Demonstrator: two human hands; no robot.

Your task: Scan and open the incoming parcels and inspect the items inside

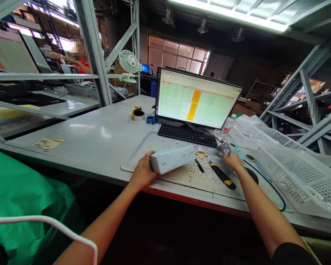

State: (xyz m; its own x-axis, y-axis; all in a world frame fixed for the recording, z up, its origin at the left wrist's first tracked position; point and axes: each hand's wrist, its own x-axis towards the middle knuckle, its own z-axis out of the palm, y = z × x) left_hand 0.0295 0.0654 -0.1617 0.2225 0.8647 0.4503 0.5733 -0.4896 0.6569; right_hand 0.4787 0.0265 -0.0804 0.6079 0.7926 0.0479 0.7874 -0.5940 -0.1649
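My left hand point(142, 170) is closed around the near end of a long white box point(173, 158), which lies tilted on a printed desk mat point(187, 175). My right hand point(232, 159) is wrapped around a grey handheld scanner point(223, 148) at the mat's right side. Between the hands lie a black pen point(199, 166) and a yellow-and-black utility knife point(222, 176). A black keyboard point(188, 134) sits just behind the box, under a monitor point(196, 99) that shows a spreadsheet.
White perforated plastic baskets point(292, 165) crowd the table's right side, with a black cable point(273, 187) in front of them. Tape rolls point(138, 114) stand left of the monitor. A green bag point(22, 198) fills the lower left. Grey shelving frames point(93, 55) stand behind; another person works far left.
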